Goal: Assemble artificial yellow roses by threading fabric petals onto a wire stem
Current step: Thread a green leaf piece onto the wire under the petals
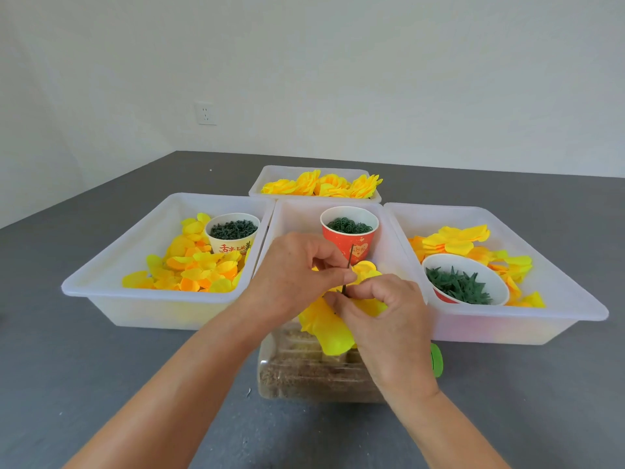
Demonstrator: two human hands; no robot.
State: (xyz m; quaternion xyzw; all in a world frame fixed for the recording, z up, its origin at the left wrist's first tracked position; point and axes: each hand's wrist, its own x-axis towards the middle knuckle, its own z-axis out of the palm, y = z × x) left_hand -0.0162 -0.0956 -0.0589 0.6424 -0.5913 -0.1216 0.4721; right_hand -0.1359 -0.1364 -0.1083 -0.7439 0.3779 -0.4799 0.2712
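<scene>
- A grey table (101, 384) carries four translucent white trays.
- The left tray (111, 265) holds loose yellow and orange petals (189, 269) and a cream paper cup (232, 233) filled with small dark green parts.
- The left hand (294, 275) is positioned over the front of the middle tray (294, 214), its forearm entering from the lower left. The fingers are curled; thumb and forefinger are pinched together on a yellow petal (367, 270) at the wire stem (348, 269). The back of the hand faces the camera.
- The wire stem is seen as a thin dark rod, standing nearly upright between the two hands, in front of a red paper cup (350, 238). The cup holds green ring-shaped parts and stands at the rear of the middle tray.
- At the back, the far tray (270, 179) contains finished yellow roses (324, 184).
- A partly built yellow flower (328, 324) is threaded on the stem and hangs below the hands.
- A clear container (304, 370) filled with brown granular material lies on the table under the flower.
- The right hand (385, 316) is located just beside and below the left hand, its forearm entering from the lower right. The fingers are curled; the lower stem and the flower are gripped by the fingertips.
- The right tray (541, 231) holds more yellow petals (463, 238) and a tilted white bowl (466, 279) of green leaf-shaped parts.
</scene>
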